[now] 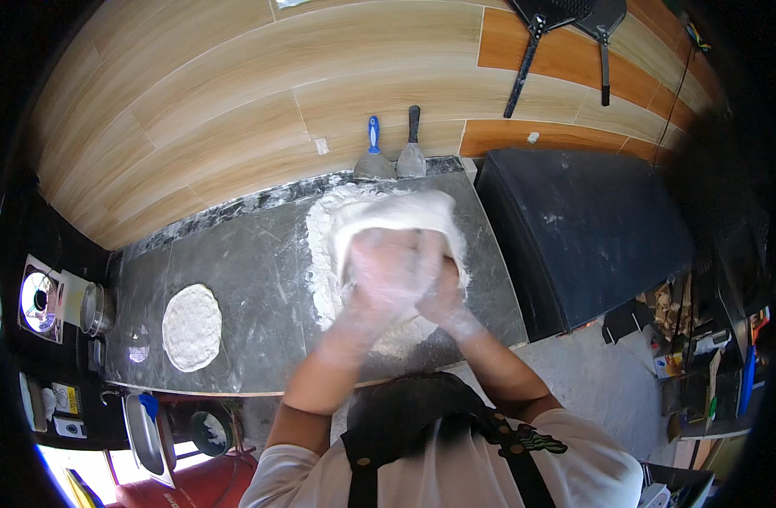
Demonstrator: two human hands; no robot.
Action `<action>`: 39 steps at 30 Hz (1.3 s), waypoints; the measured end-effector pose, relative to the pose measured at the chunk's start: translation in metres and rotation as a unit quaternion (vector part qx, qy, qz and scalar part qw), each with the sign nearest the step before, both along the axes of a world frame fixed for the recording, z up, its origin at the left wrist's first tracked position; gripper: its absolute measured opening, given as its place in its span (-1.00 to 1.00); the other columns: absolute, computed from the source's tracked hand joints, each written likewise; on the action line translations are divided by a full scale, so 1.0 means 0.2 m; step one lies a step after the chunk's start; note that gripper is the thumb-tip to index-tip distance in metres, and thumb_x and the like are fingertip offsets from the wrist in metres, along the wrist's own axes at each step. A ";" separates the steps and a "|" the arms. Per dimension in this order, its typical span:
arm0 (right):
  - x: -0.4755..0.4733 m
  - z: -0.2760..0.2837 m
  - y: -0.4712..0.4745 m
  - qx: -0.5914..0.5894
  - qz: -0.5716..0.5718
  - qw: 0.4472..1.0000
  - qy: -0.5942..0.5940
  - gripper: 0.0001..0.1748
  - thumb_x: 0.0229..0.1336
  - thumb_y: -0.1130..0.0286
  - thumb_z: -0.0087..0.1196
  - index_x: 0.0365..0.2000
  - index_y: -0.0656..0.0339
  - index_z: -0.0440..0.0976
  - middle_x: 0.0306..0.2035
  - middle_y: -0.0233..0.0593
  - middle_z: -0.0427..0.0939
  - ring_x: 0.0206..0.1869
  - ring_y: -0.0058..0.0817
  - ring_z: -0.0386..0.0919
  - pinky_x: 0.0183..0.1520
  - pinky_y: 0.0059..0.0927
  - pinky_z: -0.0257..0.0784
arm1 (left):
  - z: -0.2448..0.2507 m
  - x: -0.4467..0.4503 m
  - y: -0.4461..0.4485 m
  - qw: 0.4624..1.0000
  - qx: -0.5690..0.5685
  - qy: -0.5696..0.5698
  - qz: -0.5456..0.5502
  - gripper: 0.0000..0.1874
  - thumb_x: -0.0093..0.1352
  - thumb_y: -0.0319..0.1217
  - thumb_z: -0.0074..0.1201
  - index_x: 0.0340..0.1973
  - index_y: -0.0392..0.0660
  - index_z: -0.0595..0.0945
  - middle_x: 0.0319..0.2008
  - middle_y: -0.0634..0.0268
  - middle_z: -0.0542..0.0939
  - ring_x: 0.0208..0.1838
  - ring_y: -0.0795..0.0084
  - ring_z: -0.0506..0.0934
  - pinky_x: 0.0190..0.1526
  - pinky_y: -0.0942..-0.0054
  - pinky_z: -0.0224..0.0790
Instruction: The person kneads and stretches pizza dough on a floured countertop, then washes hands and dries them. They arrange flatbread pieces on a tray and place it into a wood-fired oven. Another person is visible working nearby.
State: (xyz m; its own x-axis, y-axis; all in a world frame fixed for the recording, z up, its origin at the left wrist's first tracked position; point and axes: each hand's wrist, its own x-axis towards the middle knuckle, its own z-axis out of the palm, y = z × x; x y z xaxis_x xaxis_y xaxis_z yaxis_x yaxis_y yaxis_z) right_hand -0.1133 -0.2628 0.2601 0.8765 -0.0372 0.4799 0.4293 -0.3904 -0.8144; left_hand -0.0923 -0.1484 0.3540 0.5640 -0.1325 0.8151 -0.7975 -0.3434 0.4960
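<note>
A sheet of white pizza dough (403, 213), blurred by motion, hangs over my two hands above a patch of flour (322, 267). My left hand (384, 267), dusted with flour, is at the dough's near side; its fingers are smeared by blur. Partly behind it, my right hand (446, 289) reaches under the dough's right edge, and its fingertips are hidden. The two hands overlap. On the left part of the grey stone counter (254, 273), a flattened round of dough (192, 327) lies apart from the flour.
Two scrapers, one with a blue handle (374, 134) and one with a black handle (414, 124), lean against the wall behind the flour. A large black box-shaped unit (591, 222) stands right of the counter. Pizza peels (524, 70) hang above. A steel pan (148, 435) is at lower left.
</note>
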 end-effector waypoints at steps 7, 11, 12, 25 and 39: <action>0.09 -0.02 0.05 -0.092 0.060 0.993 -0.046 -0.59 0.32 0.34 0.28 0.15 0.17 0.61 0.15 -0.11 0.65 0.21 -0.25 0.57 0.29 -0.24 0.45 | -0.10 -0.15 -0.23 0.983 0.158 -0.068 0.064 -0.80 0.32 -0.32 0.24 -0.24 -0.14 0.76 -0.37 0.02 0.72 -0.29 -0.02 0.73 -0.14 0.00 0.63; 0.15 -0.02 0.03 -0.154 0.100 0.982 -0.041 -0.57 0.35 0.27 0.25 0.18 0.11 0.61 0.21 -0.12 0.61 0.28 -0.20 0.52 0.38 -0.18 0.37 | -0.01 -0.32 -0.04 0.971 0.234 -0.042 -0.032 -0.87 0.39 -0.39 0.14 -0.29 -0.18 0.70 -0.45 0.04 0.66 -0.31 0.00 0.70 -0.21 0.00 0.58; 0.17 -0.02 0.02 -0.175 0.106 0.978 -0.040 -0.57 0.35 0.26 0.24 0.19 0.09 0.60 0.22 -0.12 0.60 0.30 -0.18 0.51 0.40 -0.17 0.35 | 0.00 -0.36 0.03 0.980 0.181 0.018 -0.077 -0.86 0.41 -0.40 0.11 -0.30 -0.19 0.69 -0.45 0.04 0.65 -0.33 0.00 0.69 -0.22 0.02 0.56; 0.14 0.36 0.07 -0.125 0.040 0.973 -0.189 -0.68 0.18 0.38 0.38 -0.05 0.18 0.68 -0.07 -0.17 0.73 0.03 -0.18 0.69 0.14 -0.20 0.57 | -0.42 0.00 0.00 0.970 -0.171 0.119 0.128 -0.74 0.60 -0.43 -0.17 -0.02 -0.34 0.57 -0.16 0.03 0.64 -0.09 0.31 0.58 0.05 0.40 0.40; 0.04 0.12 -0.05 0.154 -0.027 0.974 -0.165 -0.49 0.12 0.63 0.43 0.09 0.38 0.56 0.02 -0.13 0.68 0.07 -0.37 0.66 0.19 -0.27 0.56 | -0.11 -0.03 0.29 0.935 -0.263 0.188 -0.146 -0.77 0.59 -0.49 -0.09 -0.23 -0.34 0.64 -0.51 0.27 0.60 -0.44 0.50 0.52 -0.34 0.51 0.34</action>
